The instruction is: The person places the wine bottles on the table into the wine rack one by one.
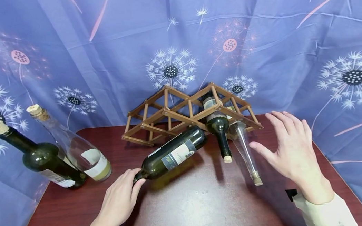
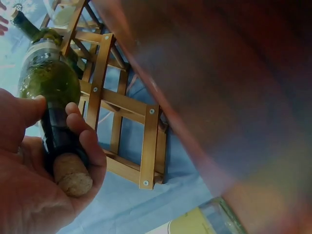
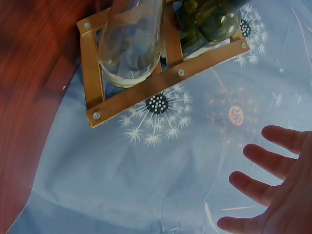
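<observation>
Left hand, nearest in my feed, gripped a corked green wine bottle by the neck, base near the wooden wine rack; right hand, I noted, spread beside the racked clear bottle.

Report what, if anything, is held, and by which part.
The left grip holds a corked green wine bottle by its neck; the right grip holds nothing.

Creased blue cloth, printed white dandelions with dark centres, pink flower heads on thin stems, glossy reddish-brown surface below
</observation>
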Motion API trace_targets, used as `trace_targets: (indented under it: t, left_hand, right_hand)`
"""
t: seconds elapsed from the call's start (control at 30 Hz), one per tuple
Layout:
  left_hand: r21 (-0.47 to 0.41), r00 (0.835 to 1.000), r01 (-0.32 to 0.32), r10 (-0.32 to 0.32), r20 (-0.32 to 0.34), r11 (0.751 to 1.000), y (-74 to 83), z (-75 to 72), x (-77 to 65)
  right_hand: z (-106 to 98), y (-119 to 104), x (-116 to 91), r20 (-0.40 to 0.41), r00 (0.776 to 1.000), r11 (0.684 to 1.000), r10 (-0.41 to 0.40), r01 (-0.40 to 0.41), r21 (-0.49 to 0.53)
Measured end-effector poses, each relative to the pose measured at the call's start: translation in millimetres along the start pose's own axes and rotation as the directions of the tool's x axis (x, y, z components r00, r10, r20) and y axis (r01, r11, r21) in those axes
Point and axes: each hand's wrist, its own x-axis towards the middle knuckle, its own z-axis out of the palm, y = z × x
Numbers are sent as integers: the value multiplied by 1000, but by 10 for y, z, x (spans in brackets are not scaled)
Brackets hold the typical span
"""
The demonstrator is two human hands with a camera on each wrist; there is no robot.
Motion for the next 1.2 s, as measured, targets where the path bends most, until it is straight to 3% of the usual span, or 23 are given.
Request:
trace_targets:
  t: [0.3,0.47,0.67,0.9,1.07,1.2]
  left_hand:
    - [-24,985,137,-134,107,990,26,2,-42]
    - [-61,953,243,-226,203,968,59,-11,-32]
    - [-120,902,336,-283,325,934,105,15,-24]
    - [-263,833,475,-332,443,840,210,41,-20]
    - [-394,803,545,-326,499,740,303,89,-29]
    - [-487,792,578,-307,527,655,362,149,-40]
  right_hand:
    - [-54,36,1,18,999,1000,29,-29,-5]
    - [-69,46,9,7,1000,1000,22,-22,-14]
    - [-73,63,8,6,1000,1000,28,-28,-13]
    - [-89,87,4,-3,1000,999,31,-31,-14]
    - [-98,116,2,3,999,999,43,-43,-19]
    - [-93,155,-9,39,997,997,73,-72,-25]
